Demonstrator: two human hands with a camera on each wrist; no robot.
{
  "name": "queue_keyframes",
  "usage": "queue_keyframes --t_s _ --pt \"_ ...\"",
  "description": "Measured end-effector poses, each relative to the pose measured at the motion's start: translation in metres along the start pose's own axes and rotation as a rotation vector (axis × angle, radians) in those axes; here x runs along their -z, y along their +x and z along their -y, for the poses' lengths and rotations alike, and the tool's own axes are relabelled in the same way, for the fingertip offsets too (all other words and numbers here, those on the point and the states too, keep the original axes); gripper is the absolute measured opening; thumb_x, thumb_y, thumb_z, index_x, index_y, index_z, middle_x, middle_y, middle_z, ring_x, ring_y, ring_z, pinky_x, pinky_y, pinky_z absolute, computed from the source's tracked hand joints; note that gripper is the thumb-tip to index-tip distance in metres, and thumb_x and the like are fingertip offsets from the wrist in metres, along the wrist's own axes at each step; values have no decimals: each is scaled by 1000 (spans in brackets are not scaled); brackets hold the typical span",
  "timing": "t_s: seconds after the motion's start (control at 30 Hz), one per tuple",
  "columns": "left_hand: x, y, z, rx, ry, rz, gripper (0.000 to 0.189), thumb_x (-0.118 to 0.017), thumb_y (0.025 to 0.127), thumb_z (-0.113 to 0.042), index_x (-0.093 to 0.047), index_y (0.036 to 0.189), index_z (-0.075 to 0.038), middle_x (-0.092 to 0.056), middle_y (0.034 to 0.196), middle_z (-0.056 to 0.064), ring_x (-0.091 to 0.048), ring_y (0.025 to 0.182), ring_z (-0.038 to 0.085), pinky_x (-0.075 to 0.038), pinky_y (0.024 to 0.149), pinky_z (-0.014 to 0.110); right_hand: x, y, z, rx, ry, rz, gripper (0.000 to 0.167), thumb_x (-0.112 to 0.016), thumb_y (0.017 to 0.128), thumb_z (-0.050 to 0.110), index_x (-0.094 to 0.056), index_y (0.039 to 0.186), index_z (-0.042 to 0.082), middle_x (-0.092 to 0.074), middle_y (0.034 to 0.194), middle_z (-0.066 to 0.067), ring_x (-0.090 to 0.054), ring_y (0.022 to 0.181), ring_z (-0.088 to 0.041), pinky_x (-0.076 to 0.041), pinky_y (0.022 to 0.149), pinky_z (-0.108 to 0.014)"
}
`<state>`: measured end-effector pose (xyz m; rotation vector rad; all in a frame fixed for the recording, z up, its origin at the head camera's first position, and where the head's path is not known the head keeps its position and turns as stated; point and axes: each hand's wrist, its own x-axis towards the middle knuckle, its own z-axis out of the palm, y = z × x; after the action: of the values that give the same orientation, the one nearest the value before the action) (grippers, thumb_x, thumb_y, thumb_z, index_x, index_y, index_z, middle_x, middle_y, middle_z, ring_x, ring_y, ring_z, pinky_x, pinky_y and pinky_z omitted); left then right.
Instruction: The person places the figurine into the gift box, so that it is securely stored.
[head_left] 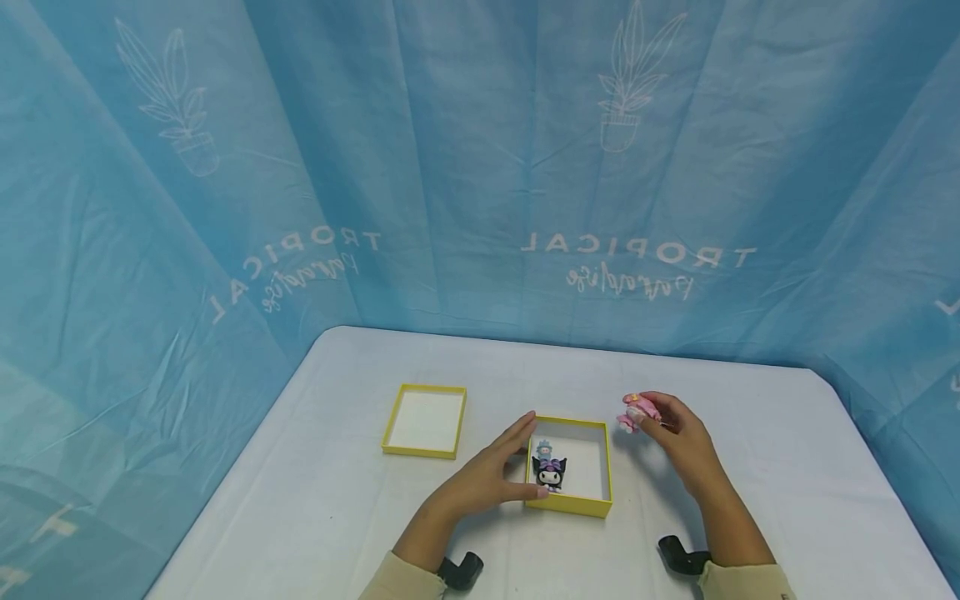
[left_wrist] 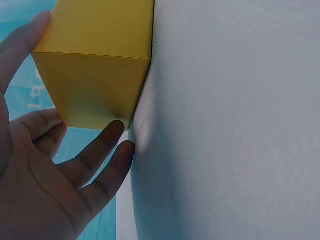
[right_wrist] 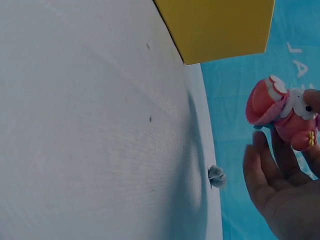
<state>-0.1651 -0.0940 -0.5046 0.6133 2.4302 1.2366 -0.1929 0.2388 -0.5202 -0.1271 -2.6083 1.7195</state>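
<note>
A yellow box point(head_left: 570, 505) with a white inside stands on the table. In its left part are a dark figurine point(head_left: 551, 472) with a white face and a small light-blue figurine point(head_left: 543, 450). My left hand point(head_left: 487, 475) spans the box's left side, thumb at the front rim and fingers by the far left corner; the left wrist view shows these fingers fairly straight against the yellow walls. To the right of the box, my right hand point(head_left: 686, 437) pinches a pink figurine point(head_left: 640, 412) between thumb and fingers, held above the table.
A shallow yellow-rimmed lid point(head_left: 427, 421), white inside, lies left of the box. A small grey lump point(right_wrist: 217, 177) shows near the table's edge in the right wrist view. Blue printed curtains point(head_left: 465, 167) hang behind the white-covered table point(head_left: 300, 500).
</note>
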Motion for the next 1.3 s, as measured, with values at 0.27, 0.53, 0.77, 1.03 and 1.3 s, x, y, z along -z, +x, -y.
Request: queue_keyframes --t_s 0.27,0.53,0.77,1.03,1.3 --pt "0 0 0 3 14 0 104 -78 80 -58 -13 160 -44 -3 166 -31 -11 160 22 -20 127 55 1 -5 12 -62 24 39 56 -63 99 44 -51 148 19 -53 143 -8 -59 112 -13 -57 98 -33" --pt "-1 1 0 -2 11 1 102 -78 82 -56 -14 161 -42 -4 166 -30 -12 160 23 -20 127 55 1 -6 12 -7 25 61 55 -59 100 49 -51 147 22 -51 144 -8 -63 110 -18 -57 89 -19" --pt "0 1 1 -6 11 0 103 -78 82 -56 -14 161 -42 -4 167 -29 -12 159 24 -20 127 56 0 -8 10 30 10 98 53 -55 102 49 -48 150 28 -51 147 -7 -62 113 -13 -59 97 -31" --pt "0 0 1 -6 10 4 104 -78 81 -58 -13 161 -43 -3 165 -32 -10 160 22 -19 128 55 1 -8 13 36 32 148 61 -65 100 28 -40 155 30 -44 153 -12 -57 129 -27 -56 99 -31" --pt "0 -1 0 0 3 -2 105 -79 80 -59 -14 160 -43 -4 167 -28 -11 160 22 -20 127 55 -1 -9 15 17 1 192 79 -74 93 16 -31 157 35 -42 151 -15 -53 132 -37 -57 90 -24"
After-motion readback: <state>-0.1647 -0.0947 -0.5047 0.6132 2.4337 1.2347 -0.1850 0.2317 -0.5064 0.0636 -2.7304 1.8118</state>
